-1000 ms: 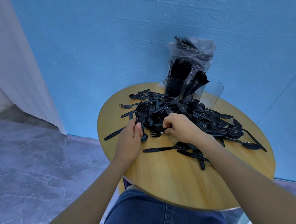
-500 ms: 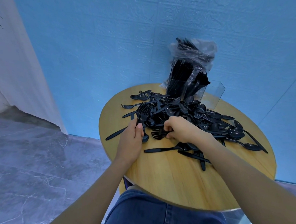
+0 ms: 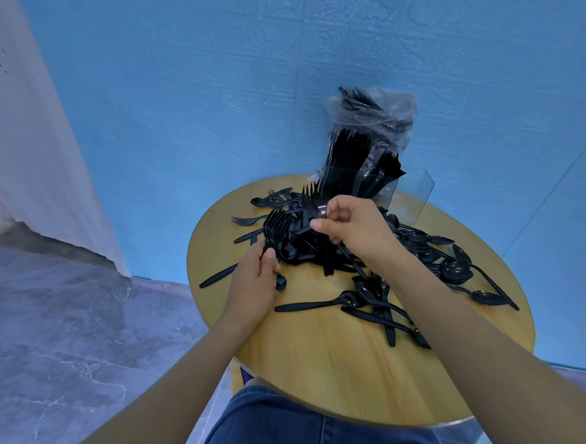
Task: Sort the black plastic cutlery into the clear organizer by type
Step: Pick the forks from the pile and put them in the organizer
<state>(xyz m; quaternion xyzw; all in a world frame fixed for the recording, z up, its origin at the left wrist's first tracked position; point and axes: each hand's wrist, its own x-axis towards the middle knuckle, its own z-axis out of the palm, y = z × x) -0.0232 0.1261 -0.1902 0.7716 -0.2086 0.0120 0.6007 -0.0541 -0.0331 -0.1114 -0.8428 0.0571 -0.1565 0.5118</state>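
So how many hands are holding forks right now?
2: the left hand grips a bunch of forks at the pile's left edge; the right hand pinches forks lifted above the pile, near the organizer.

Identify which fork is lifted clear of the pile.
The fork pinched in the right hand, tines up in front of the clear organizer. The left hand grips a bunch of forks low at the pile; others lie flat on the table.

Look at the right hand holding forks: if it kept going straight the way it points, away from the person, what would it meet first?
Most likely the clear organizer at the table's far edge, already holding upright cutlery. The right hand grips forks with tines toward it. Depth is unclear from one view.
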